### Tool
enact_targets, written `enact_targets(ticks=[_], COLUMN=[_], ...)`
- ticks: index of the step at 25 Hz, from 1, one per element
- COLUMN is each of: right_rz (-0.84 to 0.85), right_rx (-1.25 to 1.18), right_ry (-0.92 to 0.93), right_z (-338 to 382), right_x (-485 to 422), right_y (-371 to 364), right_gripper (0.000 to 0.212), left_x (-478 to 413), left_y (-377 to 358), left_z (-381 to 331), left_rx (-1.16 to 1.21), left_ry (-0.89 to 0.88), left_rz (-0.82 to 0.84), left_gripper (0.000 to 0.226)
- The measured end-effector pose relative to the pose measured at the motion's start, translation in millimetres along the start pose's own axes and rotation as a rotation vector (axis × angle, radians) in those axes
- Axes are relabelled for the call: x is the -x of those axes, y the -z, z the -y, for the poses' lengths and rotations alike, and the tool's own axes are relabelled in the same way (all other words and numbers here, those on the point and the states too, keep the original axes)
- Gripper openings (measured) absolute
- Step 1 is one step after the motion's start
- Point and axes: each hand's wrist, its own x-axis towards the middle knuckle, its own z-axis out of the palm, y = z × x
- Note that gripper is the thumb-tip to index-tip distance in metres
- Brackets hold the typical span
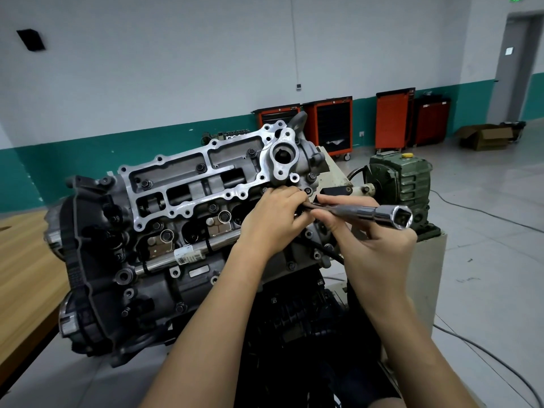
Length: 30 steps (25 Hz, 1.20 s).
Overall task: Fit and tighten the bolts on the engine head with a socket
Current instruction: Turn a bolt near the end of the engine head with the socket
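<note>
Now R hand (pixel 374 245) grips socket tool (pixel 368 213) mid-shaft; L hand (pixel 270 222) pinches its tip, over engine head (pixel 191 184).

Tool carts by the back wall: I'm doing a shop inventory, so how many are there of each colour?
Orange tool carts: 3
Dark red tool cart: 1
Total: 4

Items tallied by kind

One engine head (pixel 182 201), one socket wrench (pixel 382 214) and two hands, the left hand (pixel 273 219) and the right hand (pixel 374 240), are counted; four tool cabinets (pixel 276 114) (pixel 329 125) (pixel 394 119) (pixel 432 120), one green gearbox (pixel 406 184) and one cardboard box (pixel 485 136) are also counted.
</note>
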Motion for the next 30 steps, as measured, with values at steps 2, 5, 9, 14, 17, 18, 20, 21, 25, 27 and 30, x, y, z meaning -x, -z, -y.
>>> enact_targets(ticks=[2,5,9,14,17,18,20,21,25,27,30], right_rz=[0.016,0.091,-0.007,0.050,0.068,0.042,-0.005,-0.014,0.105,0.113,0.036], right_rx=[0.005,0.061,0.067,-0.017,0.010,0.006,-0.018,-0.032,-0.033,0.003,0.038], right_ry=[-0.023,0.033,0.048,-0.033,0.031,0.039,0.037,0.022,0.025,0.063,0.074], right_z=[1.9,-0.3,-3.4,-2.6,-5.5,-5.5,-4.7,-4.1,-1.1,-2.3,-5.0], right_x=[3.4,7.3,-1.2,6.1,6.5,3.8,0.5,0.9,5.5,2.8,-2.1], right_y=[-0.5,1.1,3.3,-1.0,-2.3,-1.8,-1.3,-1.4,-2.1,-1.2,1.3], right_gripper=[0.020,0.018,0.017,0.021,0.018,0.017,0.018,0.019,0.020,0.019,0.015], left_x=[-0.5,-1.4,-0.2,-0.7,-1.1,-0.7,-0.9,-1.3,-1.2,-0.9,-0.9], left_y=[-0.2,-0.6,-1.0,-1.9,-1.7,-1.7,-1.2,-1.0,-0.7,0.5,0.1], left_z=[0.8,1.4,0.4,1.1,1.9,1.7,1.2,1.3,1.4,1.2,-0.3], left_rx=[0.000,-0.005,0.009,0.001,-0.008,-0.009,-0.007,-0.005,-0.006,-0.010,-0.015], left_ry=[-0.003,0.000,-0.002,-0.011,-0.005,-0.004,-0.009,-0.010,-0.005,-0.001,0.002], left_rz=[-0.005,-0.002,-0.025,-0.012,-0.006,-0.006,-0.016,-0.018,-0.001,0.004,-0.004], left_gripper=[0.026,0.025,0.017,0.017,0.022,0.023,0.021,0.020,0.027,0.032,0.025])
